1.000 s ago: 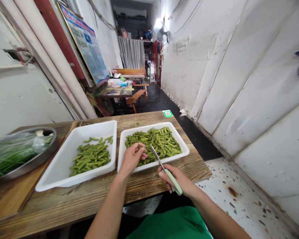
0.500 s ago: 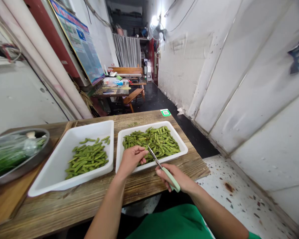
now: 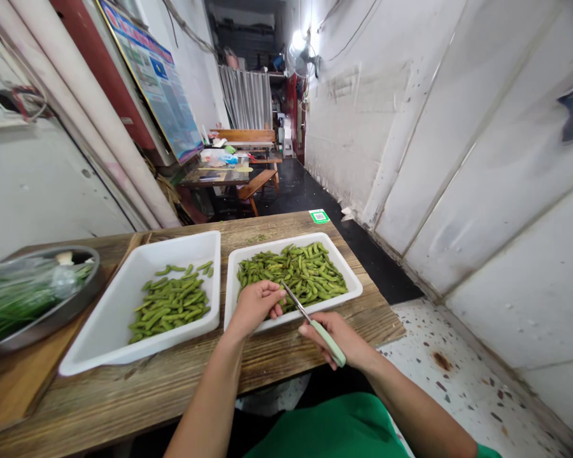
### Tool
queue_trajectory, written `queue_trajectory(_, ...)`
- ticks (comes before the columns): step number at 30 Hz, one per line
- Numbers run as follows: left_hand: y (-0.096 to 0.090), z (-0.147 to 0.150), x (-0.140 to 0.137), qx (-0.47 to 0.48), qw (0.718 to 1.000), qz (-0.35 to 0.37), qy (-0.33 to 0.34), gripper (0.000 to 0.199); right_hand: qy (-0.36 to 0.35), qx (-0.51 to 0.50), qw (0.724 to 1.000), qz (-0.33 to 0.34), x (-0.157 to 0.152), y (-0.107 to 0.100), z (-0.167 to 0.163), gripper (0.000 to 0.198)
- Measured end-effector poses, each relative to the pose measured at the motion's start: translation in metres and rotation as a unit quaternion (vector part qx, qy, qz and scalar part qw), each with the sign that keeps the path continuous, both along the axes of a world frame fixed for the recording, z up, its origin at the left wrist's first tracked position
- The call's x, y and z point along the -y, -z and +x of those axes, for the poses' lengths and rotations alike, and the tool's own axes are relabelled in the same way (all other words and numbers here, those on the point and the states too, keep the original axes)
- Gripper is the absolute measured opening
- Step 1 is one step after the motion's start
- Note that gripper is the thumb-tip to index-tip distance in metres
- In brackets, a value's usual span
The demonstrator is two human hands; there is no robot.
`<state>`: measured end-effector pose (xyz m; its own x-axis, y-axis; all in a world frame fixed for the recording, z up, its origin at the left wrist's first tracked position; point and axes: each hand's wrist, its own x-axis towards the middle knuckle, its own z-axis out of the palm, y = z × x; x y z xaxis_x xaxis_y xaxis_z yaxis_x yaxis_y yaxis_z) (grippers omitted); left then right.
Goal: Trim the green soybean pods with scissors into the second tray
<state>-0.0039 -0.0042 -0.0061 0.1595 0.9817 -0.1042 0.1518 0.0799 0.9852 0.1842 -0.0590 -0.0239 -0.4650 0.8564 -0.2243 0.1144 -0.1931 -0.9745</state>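
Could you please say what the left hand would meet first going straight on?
The left hand would probably meet the scissors' blades first, though exact depth is hard to judge.

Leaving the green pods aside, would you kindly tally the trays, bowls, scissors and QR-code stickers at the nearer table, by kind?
White trays: 2, the left tray and the right tray
Metal bowl: 1
Scissors: 1 pair, in the right hand
QR-code sticker: 1
Total: 5

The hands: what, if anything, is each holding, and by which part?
Right hand: scissors, by the green handles. Left hand: pinched; anything held cannot be made out.
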Motion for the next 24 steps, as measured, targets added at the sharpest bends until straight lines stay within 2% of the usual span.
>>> queue_trajectory(4, 0.004, -0.003, -0.002, 0.042, 0.994, 0.039, -0.093, 0.028, 0.004, -0.027, 1.0, -0.01, 0.002, 0.001, 0.0, 0.043)
queue_trajectory(7, 0.002, -0.005, -0.002, 0.125, 0.981, 0.011, -0.147, 0.032, -0.015, -0.047, 0.998, -0.026, 0.004, 0.0, 0.0, 0.044)
queue_trajectory(11, -0.001, -0.005, -0.001, 0.178, 0.973, -0.035, -0.139, 0.034, -0.041, -0.043, 0.998, -0.024, 0.005, 0.001, -0.002, 0.043)
queue_trajectory(16, -0.001, -0.005, 0.0, 0.178, 0.975, -0.031, -0.129, 0.031, -0.037, -0.023, 0.999, 0.014, 0.004, 0.001, -0.005, 0.044)
queue_trajectory(24, 0.001, -0.004, 0.002, 0.174, 0.979, -0.022, -0.105, 0.033, -0.033, -0.015, 0.999, -0.005, 0.004, -0.009, -0.01, 0.048)
